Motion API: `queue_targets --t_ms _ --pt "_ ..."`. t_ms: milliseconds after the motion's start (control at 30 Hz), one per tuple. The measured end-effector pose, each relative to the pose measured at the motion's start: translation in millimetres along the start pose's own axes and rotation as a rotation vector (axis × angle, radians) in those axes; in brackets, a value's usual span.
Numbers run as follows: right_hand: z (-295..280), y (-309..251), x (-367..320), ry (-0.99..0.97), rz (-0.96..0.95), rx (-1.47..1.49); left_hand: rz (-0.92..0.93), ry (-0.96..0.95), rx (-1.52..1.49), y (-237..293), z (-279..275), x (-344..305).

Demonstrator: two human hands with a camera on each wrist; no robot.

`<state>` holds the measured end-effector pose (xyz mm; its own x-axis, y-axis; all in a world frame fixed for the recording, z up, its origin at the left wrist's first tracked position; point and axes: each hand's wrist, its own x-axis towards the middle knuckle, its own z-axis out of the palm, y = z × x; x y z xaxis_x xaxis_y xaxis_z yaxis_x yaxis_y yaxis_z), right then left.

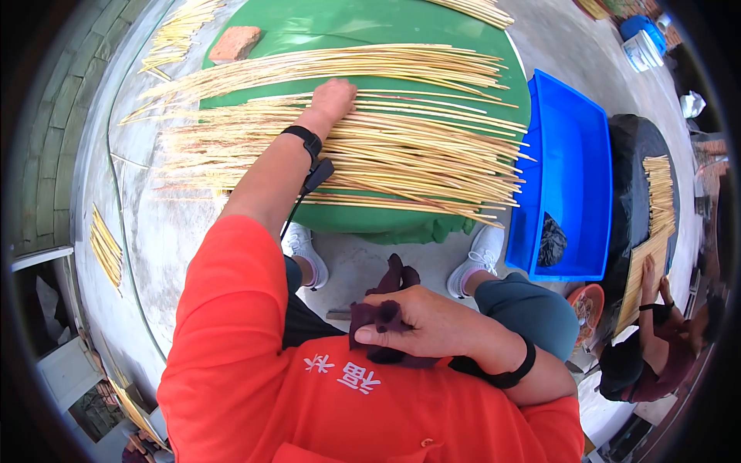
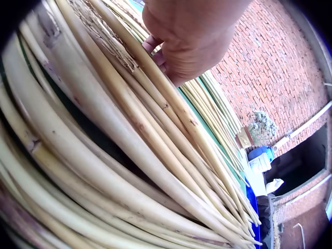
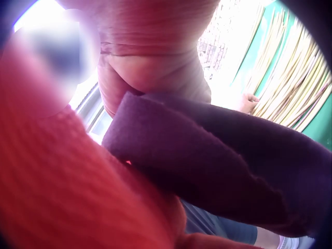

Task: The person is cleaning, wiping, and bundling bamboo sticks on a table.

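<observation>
Long dry straw-coloured stalks lie side by side over a green-covered table, their wispy ends toward the left. At the far edge of this near bundle, my left hand has its fingers curled down among the stalks. The left wrist view shows the fingertips partly hidden behind a stalk. My right hand grips a crumpled dark purple cloth in front of my red shirt, with the thumb lying over it. Folds of the cloth hang below the palm in the right wrist view.
A second bundle of stalks lies farther back, near a brick. Right of the table stands a blue plastic tub holding a black bag. Another person works with stalks at a dark table. More stalks lie on the floor at left.
</observation>
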<state>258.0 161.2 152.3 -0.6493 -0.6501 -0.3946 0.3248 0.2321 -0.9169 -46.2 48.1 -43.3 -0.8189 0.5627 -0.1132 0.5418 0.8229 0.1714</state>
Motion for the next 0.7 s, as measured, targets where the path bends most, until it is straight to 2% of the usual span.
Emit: queue_targets --t_ms 67,133,200,267,300,433,500,700 --pt "-1.1 -0.7 -0.8 -0.016 0.015 0.006 0.063 0.027 0.098 -1.6 2.4 2.9" --pt "0.5 0.2 -3.2 0.068 0.036 0.001 0.080 0.034 0.102 -3.4 3.6 4.6" --pt "1.5 3.1 -4.2 0.064 0.046 0.017 0.091 0.039 0.110 -5.5 5.4 4.7" --pt "2.2 5.6 -4.3 0.063 0.054 0.033 0.164 0.165 0.120 -7.2 6.5 5.2" --pt "2.2 6.7 -4.6 0.063 0.054 0.018 0.180 0.171 0.122 -9.7 6.2 5.0" --pt "2.3 6.7 -5.1 0.078 0.022 0.020 0.154 0.297 0.087 -9.9 8.6 2.3" --pt "3.0 8.6 -4.5 0.082 0.017 0.017 0.103 0.043 0.111 -10.9 7.1 4.3" --pt "3.4 13.6 -4.6 0.131 -0.003 0.027 0.193 -0.057 0.164 -14.5 5.8 12.5"
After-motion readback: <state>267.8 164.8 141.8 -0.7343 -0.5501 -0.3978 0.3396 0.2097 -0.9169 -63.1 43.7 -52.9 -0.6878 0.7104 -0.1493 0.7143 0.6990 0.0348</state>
